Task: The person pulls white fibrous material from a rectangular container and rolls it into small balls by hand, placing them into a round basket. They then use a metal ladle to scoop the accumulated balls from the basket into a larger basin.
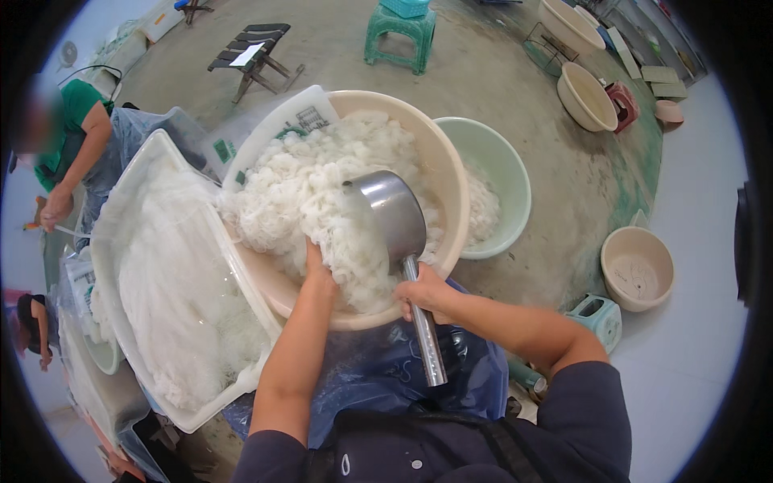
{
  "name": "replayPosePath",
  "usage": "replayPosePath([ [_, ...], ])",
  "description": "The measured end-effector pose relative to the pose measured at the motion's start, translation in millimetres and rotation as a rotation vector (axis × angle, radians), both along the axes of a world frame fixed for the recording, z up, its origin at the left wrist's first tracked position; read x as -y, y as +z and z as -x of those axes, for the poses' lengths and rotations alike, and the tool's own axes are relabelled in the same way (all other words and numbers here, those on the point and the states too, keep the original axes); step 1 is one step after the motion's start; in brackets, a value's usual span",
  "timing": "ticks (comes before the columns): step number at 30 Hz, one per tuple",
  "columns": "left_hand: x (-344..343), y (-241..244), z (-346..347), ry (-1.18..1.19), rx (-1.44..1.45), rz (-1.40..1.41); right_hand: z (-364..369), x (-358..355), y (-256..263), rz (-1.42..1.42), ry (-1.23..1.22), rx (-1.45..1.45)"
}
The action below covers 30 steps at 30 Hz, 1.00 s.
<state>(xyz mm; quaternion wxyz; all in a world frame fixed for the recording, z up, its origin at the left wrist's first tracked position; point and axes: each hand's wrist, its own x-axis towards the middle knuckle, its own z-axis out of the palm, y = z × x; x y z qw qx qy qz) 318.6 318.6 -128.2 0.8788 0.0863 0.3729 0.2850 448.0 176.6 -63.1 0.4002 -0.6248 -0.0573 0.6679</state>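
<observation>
My right hand [427, 293] grips the tubular handle of a stainless-steel dipper [395, 211]. The dipper's round bowl is tipped over a large beige plastic tub [450, 181]; its inside is turned away from me. A heap of wet, whitish stringy fibre [302, 193] fills much of the tub, with some water at its edge. My left hand [318, 271] reaches over the near rim into this heap. Its fingers are buried there, so their hold is hidden. Left of the tub stands a white tray [241, 290] with smooth, wet white fibre [175, 271] in it.
A pale green basin [516, 187] with more fibre stands against the tub's right side. Blue plastic sheeting [374, 374] covers my lap. At the left, a person [84, 127] in green holds a thin tube. Stools [401, 33] and beige basins [637, 265] stand around the concrete floor.
</observation>
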Motion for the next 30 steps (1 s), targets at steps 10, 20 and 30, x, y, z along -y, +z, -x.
replayPosePath([
  [10, -25, 33, -53, -0.127, -0.566, -0.364, 10, -21, -7, -0.111, -0.344, -0.308],
  [20, -27, 46, -106, -0.495, -1.228, -1.338, -9, -20, -19, -0.249, -0.412, -0.872],
  [30, -13, 152, -123, -0.183, -0.943, -1.588, -18, -17, 42, -0.612, -0.373, -0.906],
])
